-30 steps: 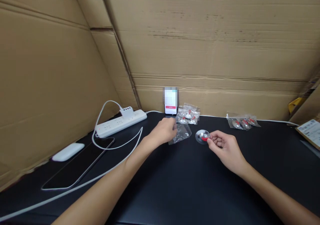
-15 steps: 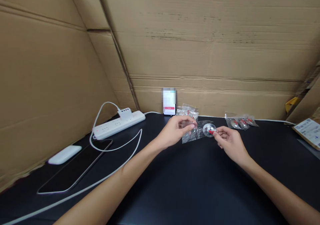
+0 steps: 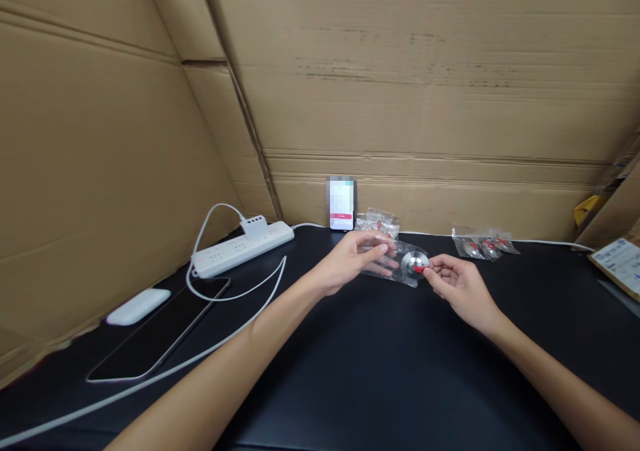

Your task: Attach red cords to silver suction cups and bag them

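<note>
Between the thumb and fingers of my left hand (image 3: 353,261) is the edge of a clear plastic bag (image 3: 395,274), and some of the fingers show through its film. My right hand (image 3: 457,287) pinches the red hook of a round, silvery-clear suction cup hook (image 3: 411,261). The cup overlaps the right part of the bag; whether it lies inside or against the film I cannot tell. Behind my left hand are bagged pieces with red parts (image 3: 377,223). Further right lie several bagged suction cup hooks (image 3: 485,246).
A lit phone (image 3: 342,204) leans on the cardboard wall (image 3: 425,117). On the left are a power strip (image 3: 240,247) with a white charger (image 3: 255,227), a dark tablet (image 3: 155,334), a white case (image 3: 139,306) and a white cable (image 3: 200,356). A labelled box (image 3: 620,264) sits at the right edge.
The bag has swung across the suction cup, which now overlaps its right part. My left fingers have spread behind the film. The view has shifted slightly.
</note>
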A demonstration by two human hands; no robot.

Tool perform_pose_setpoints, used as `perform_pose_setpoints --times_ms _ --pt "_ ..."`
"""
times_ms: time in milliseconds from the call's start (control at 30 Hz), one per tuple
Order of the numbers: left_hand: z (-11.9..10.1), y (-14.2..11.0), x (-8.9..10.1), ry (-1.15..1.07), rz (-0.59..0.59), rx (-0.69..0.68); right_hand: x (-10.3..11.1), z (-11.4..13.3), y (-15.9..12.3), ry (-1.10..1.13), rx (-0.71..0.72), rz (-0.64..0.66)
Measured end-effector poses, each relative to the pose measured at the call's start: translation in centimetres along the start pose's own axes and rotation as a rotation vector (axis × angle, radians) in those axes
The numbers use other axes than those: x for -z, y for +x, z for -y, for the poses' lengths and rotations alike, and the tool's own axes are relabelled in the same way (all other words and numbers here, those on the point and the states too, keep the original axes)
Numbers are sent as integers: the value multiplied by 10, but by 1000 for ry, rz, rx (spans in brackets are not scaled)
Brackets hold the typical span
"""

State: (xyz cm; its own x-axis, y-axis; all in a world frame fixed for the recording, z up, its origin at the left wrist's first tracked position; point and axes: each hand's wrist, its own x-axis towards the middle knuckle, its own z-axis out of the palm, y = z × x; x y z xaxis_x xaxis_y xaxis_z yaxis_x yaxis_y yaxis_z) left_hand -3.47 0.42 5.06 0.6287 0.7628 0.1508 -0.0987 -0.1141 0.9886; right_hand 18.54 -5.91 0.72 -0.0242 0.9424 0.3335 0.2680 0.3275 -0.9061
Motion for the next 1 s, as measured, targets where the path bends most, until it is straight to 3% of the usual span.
perform_pose_setpoints --times_ms 233,633,1000 --pt "11 -1 -11 -135 29 -11 -4 4 -4 -110 32 39" --pt "36 -9 -45 -404 64 90 5 11 -4 -212 8 143" --pt "39 -12 -56 -494 6 120 11 15 -2 -64 -48 271"
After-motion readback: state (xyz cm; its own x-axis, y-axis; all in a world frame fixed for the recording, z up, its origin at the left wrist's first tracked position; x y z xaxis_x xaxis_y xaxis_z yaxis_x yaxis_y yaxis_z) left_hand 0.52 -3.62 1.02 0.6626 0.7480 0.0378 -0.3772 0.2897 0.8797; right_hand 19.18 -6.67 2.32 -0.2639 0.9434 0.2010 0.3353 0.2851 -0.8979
